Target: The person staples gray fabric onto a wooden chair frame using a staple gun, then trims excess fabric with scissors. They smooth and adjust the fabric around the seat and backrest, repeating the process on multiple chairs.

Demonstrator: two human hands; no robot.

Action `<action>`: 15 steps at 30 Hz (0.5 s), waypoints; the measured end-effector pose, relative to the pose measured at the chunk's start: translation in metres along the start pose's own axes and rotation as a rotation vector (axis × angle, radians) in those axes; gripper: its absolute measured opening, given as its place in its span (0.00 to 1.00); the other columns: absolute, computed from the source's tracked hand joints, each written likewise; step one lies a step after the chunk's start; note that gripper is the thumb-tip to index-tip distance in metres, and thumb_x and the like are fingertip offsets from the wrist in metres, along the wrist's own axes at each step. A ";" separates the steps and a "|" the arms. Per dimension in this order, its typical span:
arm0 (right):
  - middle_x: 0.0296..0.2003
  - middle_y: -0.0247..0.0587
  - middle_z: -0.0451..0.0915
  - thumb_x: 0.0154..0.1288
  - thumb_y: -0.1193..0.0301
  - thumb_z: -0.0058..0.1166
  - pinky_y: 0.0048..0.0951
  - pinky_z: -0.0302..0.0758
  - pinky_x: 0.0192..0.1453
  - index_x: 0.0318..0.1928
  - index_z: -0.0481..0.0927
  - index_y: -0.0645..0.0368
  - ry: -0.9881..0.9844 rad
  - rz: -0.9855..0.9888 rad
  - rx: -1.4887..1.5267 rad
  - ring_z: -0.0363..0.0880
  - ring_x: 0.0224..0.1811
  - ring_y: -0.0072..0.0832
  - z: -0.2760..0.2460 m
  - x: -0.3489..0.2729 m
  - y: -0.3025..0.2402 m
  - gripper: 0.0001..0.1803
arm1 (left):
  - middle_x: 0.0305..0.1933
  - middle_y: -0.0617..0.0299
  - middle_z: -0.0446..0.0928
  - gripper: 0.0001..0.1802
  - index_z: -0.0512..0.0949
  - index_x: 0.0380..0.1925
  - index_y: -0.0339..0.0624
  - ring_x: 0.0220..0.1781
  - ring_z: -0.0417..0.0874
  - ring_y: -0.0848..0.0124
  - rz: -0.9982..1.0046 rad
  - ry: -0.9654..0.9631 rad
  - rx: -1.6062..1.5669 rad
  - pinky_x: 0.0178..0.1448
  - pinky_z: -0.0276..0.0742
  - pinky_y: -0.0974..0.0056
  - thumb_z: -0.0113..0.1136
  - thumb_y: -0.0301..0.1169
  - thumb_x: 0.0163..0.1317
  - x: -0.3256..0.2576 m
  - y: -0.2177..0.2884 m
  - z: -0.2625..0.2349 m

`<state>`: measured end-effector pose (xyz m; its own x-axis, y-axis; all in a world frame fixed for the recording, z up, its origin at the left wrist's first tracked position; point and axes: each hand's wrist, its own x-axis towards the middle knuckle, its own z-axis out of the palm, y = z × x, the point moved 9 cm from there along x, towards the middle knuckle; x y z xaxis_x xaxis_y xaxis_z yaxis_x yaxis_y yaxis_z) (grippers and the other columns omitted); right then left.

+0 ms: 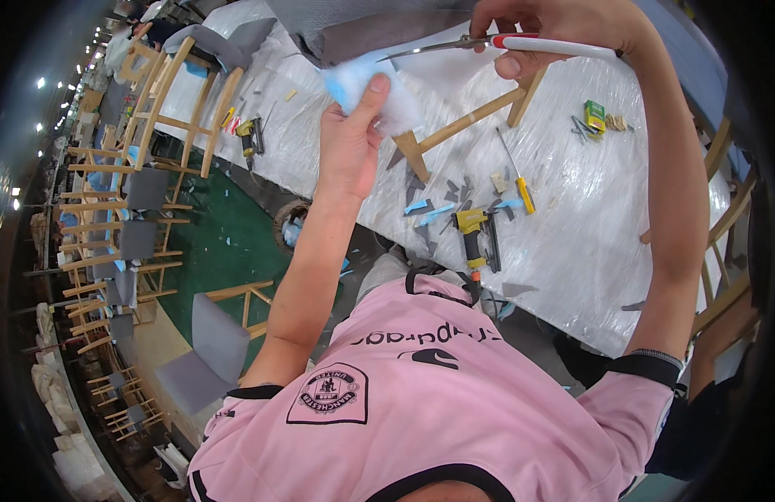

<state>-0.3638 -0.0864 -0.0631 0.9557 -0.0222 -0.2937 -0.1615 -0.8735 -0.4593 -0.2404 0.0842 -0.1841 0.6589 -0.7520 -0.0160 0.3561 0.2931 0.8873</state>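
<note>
Pink shirt (421, 402) fills the bottom, both bare forearms reach up from it. Left hand (350, 146) closed in a pinch on a piece of white and blue foam padding (375, 92), thumb up against the foam's lower edge, fingers behind it. Right hand (542, 29) closed around the red and white handles of scissors (488, 43), blades pointing toward the left hand, tips just above the foam's top edge, blades look nearly shut, can't tell if they touch the foam. Foam sits between the two hands, held up off the desk (588, 217), which is wrapped in clear plastic sheet. Wooden chair frame legs (471, 121) lie on the desk just below the foam, running from under the left hand toward the right hand. Grey fabric (362, 25) lies beyond the foam, at the far side of the left hand. Below the right hand on the desk: yellow-handled screwdriver (518, 176), yellow and black staple gun (475, 238) nearer the body, grey and blue scraps (433, 205) scattered between them. Small green box (594, 115) just off the right forearm. Second staple gun (249, 138) well to the left of the left hand. Stacked wooden chairs with grey seats (124, 217) far off to the left on a green floor (228, 243)
</note>
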 end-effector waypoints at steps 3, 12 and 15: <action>0.50 0.49 0.86 0.63 0.44 0.69 0.34 0.77 0.58 0.60 0.81 0.64 -0.012 -0.055 -0.015 0.82 0.53 0.38 -0.004 0.010 -0.013 0.38 | 0.51 0.58 0.85 0.22 0.82 0.51 0.35 0.53 0.86 0.70 -0.010 -0.024 -0.020 0.60 0.83 0.62 0.75 0.38 0.65 0.001 -0.003 0.002; 0.56 0.49 0.85 0.64 0.51 0.72 0.32 0.77 0.62 0.64 0.79 0.66 -0.102 -0.052 0.011 0.82 0.57 0.36 -0.009 0.023 -0.017 0.38 | 0.47 0.60 0.85 0.24 0.83 0.49 0.35 0.47 0.84 0.74 -0.006 -0.061 -0.012 0.54 0.80 0.65 0.77 0.42 0.63 0.009 -0.013 -0.002; 0.56 0.50 0.85 0.62 0.52 0.73 0.31 0.77 0.62 0.63 0.79 0.66 -0.140 0.006 -0.023 0.82 0.56 0.34 -0.011 0.027 -0.027 0.38 | 0.46 0.61 0.85 0.24 0.83 0.49 0.35 0.46 0.84 0.74 0.005 -0.057 -0.029 0.53 0.79 0.66 0.77 0.42 0.62 0.011 -0.015 -0.003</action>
<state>-0.3307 -0.0692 -0.0495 0.9108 0.0390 -0.4111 -0.1599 -0.8845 -0.4383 -0.2364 0.0732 -0.1984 0.6223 -0.7826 0.0157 0.3720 0.3133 0.8738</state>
